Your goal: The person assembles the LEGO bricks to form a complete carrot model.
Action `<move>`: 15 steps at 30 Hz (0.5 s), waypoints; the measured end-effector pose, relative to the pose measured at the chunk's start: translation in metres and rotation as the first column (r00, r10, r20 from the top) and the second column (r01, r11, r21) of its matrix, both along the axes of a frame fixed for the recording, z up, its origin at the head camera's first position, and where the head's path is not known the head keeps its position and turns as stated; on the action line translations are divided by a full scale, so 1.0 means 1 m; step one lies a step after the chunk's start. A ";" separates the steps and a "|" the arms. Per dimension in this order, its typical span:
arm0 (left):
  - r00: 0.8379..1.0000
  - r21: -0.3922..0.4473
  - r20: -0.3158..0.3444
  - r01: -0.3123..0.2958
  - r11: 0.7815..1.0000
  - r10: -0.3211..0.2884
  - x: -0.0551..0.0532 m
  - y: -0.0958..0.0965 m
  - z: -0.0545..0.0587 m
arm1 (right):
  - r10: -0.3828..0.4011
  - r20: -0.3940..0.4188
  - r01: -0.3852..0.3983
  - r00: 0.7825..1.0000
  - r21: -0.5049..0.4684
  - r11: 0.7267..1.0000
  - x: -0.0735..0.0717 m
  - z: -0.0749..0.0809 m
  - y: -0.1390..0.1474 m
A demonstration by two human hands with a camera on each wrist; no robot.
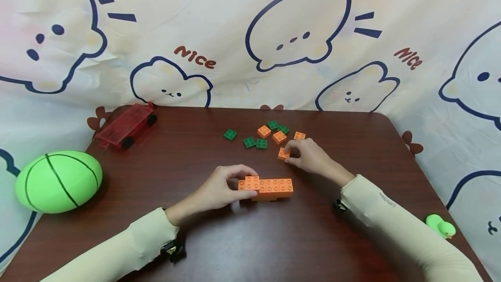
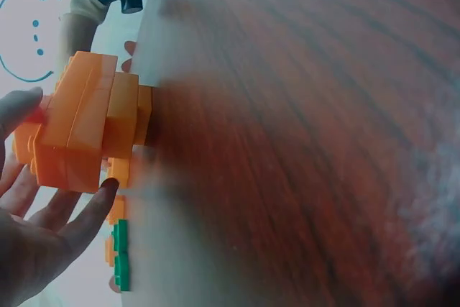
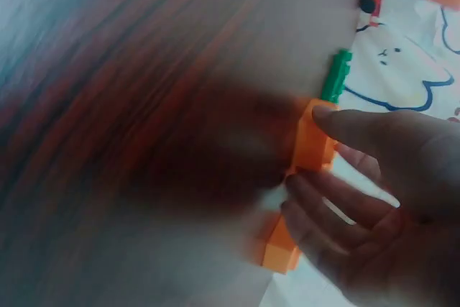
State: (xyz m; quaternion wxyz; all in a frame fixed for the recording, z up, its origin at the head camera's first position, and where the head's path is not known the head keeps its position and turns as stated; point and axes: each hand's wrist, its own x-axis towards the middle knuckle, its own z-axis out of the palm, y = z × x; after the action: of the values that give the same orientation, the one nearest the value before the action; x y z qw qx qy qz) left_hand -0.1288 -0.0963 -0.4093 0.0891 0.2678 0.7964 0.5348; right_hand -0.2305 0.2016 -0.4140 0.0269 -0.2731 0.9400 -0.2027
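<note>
In the head view, my left hand [image 1: 220, 187] grips the left end of an orange toy-brick assembly [image 1: 278, 191], thumb in front and fingers behind. Seen in the left wrist view, this stepped orange assembly [image 2: 79, 116] has stacked layers, with narrower ones on the table side. My right hand [image 1: 312, 156] is farther back and to the right, pinching a single orange brick [image 1: 283, 154] by its right side, at the table. The right wrist view has the thumb laid on this orange brick [image 3: 311, 138], fingertips at its other side.
Loose green bricks [image 1: 249, 142] and orange bricks [image 1: 264, 132] lie behind my hands on the brown table [image 1: 188, 142]. A red transparent toy cart [image 1: 127, 125] and a green ball [image 1: 58, 182] sit at left. A green toy duck [image 1: 440, 226] is near the right edge. Printed cloth [image 1: 227, 21] hangs behind.
</note>
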 end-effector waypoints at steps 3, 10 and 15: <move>1.000 0.001 -0.014 -0.019 1.000 0.019 0.000 0.000 0.000 | 0.016 0.014 -0.015 1.000 -0.039 0.999 0.001 0.002 0.001; 0.999 0.019 -0.042 -0.032 0.999 0.033 -0.001 0.001 -0.001 | 0.166 0.033 -0.153 0.986 -0.243 0.958 0.034 0.036 -0.006; 0.997 0.054 -0.067 -0.031 0.998 0.034 0.000 0.001 -0.002 | 0.335 -0.040 -0.330 0.942 -0.317 0.889 0.065 0.052 -0.016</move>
State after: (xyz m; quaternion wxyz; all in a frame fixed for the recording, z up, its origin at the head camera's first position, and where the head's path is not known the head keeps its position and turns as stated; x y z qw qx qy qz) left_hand -0.1285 -0.0951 -0.4109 0.0462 0.2750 0.7889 0.5476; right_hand -0.1657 0.1855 -0.3622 0.0238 -0.4289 0.8339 -0.3466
